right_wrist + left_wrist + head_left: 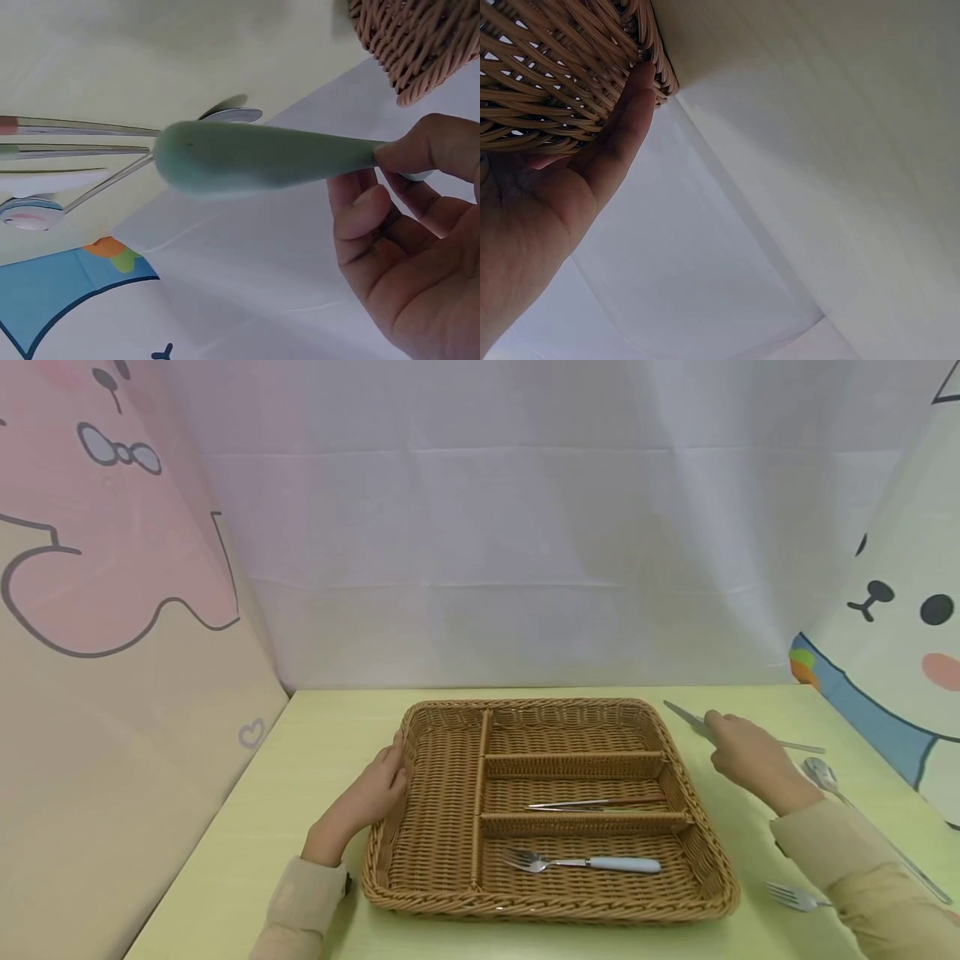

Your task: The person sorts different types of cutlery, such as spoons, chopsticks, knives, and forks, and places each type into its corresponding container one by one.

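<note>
I watch from far off, and the right hand point(750, 760) has something in it. Its thumb and fingers pinch what looks like a knife point(686, 715) near the thin end of its green handle point(255, 161). The knife is at the right side of the desk point(225, 868), just past the far right corner of the basket point(551, 908). I cannot tell if it touches the desk.

This is what I think matters most: the basket is to the left of the right hand, and the knife lies on a slant. Its tip points away and to the left. The 3 basket parts on the right run side to side, and the 1 long part on the left runs near to far, so the knife lines up with none of them. The right hand is the nearer 1 to the knife.

The left hand point(371, 789) rests on the left side of the basket, its fingers mostly straight along the wall.

In the middle right part I see thin sticks point(570, 805). In the near part lies a blue-handled fork point(622, 864). On the desk by the right sleeve point(847, 852) are a spoon point(821, 771) and a second fork point(795, 897).
</note>
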`<action>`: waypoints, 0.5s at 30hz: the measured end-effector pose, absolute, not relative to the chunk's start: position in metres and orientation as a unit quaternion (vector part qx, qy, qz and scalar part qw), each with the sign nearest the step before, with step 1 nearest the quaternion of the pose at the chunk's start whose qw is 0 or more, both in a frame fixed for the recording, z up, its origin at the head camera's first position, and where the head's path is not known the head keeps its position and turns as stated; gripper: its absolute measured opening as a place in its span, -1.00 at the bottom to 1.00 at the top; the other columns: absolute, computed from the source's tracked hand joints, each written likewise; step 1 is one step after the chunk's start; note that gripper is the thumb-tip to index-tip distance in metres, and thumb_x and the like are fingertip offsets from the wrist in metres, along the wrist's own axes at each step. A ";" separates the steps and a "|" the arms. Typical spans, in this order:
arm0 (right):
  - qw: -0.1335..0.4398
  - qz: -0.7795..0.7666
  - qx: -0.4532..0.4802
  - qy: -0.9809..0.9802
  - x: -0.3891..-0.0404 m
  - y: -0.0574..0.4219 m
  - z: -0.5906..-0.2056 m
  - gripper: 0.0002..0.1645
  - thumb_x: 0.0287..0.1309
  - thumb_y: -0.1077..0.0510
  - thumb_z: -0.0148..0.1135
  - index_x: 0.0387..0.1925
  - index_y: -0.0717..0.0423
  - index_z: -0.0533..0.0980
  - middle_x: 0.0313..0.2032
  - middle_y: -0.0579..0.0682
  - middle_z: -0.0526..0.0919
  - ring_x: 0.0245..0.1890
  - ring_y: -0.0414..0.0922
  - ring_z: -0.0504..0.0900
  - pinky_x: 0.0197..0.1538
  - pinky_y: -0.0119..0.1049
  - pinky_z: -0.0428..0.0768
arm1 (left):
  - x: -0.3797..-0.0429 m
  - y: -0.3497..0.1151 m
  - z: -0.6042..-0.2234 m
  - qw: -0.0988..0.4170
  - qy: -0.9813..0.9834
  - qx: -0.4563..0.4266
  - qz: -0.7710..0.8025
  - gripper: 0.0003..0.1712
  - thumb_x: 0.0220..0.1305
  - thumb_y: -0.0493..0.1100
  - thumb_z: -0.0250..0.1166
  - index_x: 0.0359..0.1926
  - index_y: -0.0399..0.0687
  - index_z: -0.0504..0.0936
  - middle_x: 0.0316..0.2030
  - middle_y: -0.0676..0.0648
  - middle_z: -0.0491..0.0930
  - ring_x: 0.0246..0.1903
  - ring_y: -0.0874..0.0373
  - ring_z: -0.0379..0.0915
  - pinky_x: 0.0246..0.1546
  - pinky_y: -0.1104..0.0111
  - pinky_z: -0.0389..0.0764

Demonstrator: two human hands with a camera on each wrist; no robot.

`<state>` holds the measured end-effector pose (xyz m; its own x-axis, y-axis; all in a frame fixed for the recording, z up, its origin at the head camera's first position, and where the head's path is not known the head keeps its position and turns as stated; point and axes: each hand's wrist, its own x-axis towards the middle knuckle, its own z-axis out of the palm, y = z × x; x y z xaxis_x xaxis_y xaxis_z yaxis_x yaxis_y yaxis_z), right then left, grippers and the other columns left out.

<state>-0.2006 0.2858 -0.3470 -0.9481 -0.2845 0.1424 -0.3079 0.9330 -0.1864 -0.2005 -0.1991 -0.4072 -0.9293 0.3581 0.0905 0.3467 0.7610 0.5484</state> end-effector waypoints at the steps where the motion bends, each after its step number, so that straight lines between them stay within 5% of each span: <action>1: 0.061 0.099 0.154 -0.981 -0.202 0.283 -0.346 -0.74 -0.23 0.50 0.01 -0.34 0.41 0.34 -0.58 0.17 0.47 -0.65 -0.05 0.34 -0.65 -0.19 0.36 | -0.200 -0.199 -0.407 0.010 0.939 0.188 0.289 -0.29 0.35 -0.28 -0.13 0.34 -0.46 -0.29 0.22 -0.56 0.10 0.18 -0.33 0.13 0.10 -0.13 0.36; 15: 0.073 0.062 0.188 -0.978 -0.215 0.245 -0.326 -0.69 -0.17 0.55 0.01 -0.27 0.38 0.41 -0.52 0.20 0.49 -0.61 -0.02 0.43 -0.66 -0.19 0.39 | -0.200 -0.198 -0.405 0.019 0.940 0.181 0.289 -0.29 0.36 -0.27 -0.13 0.34 -0.45 -0.30 0.23 -0.55 0.09 0.18 -0.33 0.13 0.10 -0.13 0.36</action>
